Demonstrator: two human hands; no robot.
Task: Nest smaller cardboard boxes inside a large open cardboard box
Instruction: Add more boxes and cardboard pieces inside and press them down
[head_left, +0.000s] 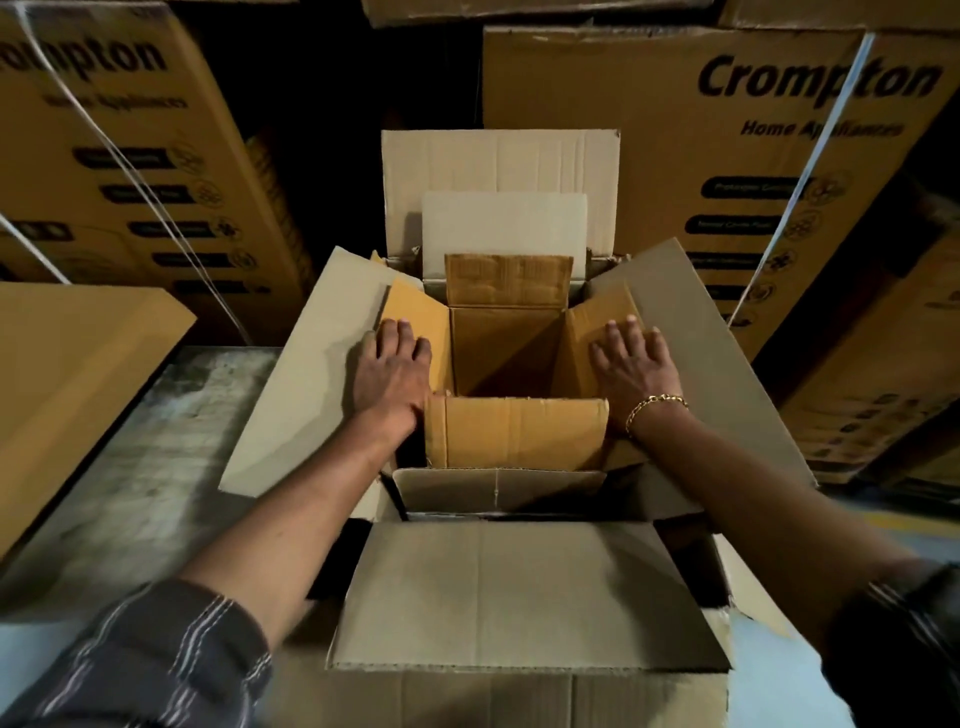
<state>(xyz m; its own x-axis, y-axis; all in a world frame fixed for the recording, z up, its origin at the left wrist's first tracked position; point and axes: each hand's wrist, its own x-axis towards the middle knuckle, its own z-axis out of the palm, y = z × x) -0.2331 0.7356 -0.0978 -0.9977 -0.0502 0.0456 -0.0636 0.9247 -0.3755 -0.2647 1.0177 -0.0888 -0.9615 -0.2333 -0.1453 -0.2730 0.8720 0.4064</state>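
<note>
Two tall stacks of printed boxes stand at the back. One stack (130, 156) is at 10 o'clock and the other stack (727, 156) is at 2 o'clock. The picture edges cut both off. The big word "Crompton" can be read, but the small print below it is too blurry. Thin white straps (810, 171) run across them.

The large open box (519, 597) sits in the middle and reaches down to 6 o'clock. Its four pale flaps spread out wide. The bottom edge cuts off its near wall.

A flat brown cardboard sheet (67, 374) lies at 9 o'clock, cut off by the left edge.

Inside the large box stands a middle box (504, 223), pale grey-brown, with its back flap standing up at 12 o'clock. Most of its walls are hidden.

Inside that one sits the small box (514, 436). It is orange-brown and open, right at the centre. Its bottom is dark with shadow and hard to see.

Both arms reach forward from 7 and 5 o'clock, in dark striped sleeves (156, 660). The right sleeve is mostly cut off.

The left hand (392, 364) lies flat, fingers straight, pressing on the small box's flap at 9 o'clock. The right hand (634, 364) lies flat the same way on the flap at 3 o'clock. Neither hand grabs anything.

A gold bracelet (654, 405) is on the right wrist.
</note>
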